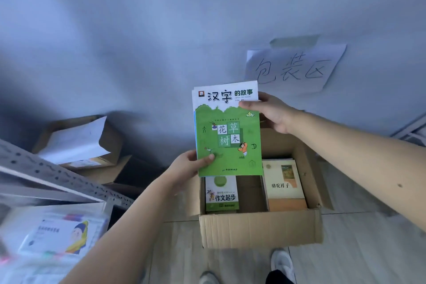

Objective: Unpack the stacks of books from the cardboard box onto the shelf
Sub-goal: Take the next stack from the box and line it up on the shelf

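I hold a thin stack of green-and-white books point(228, 131) upright above the open cardboard box point(260, 230). My left hand point(191, 166) grips the stack's lower left corner, and my right hand point(269, 113) pinches its upper right edge. Inside the box lie a small green book point(221, 193) on the left and a cream-and-orange book point(284, 185) on the right, on top of a stack. The grey metal shelf point(53, 177) is at the left, with wrapped books point(62, 235) on its lower level.
Other cardboard boxes point(92, 145) with a loose white sheet stand on the floor behind the shelf. A paper sign point(292, 69) is taped to the grey wall. My shoes point(282, 265) show at the bottom on the wooden floor. A second metal frame point(412, 131) is at the right edge.
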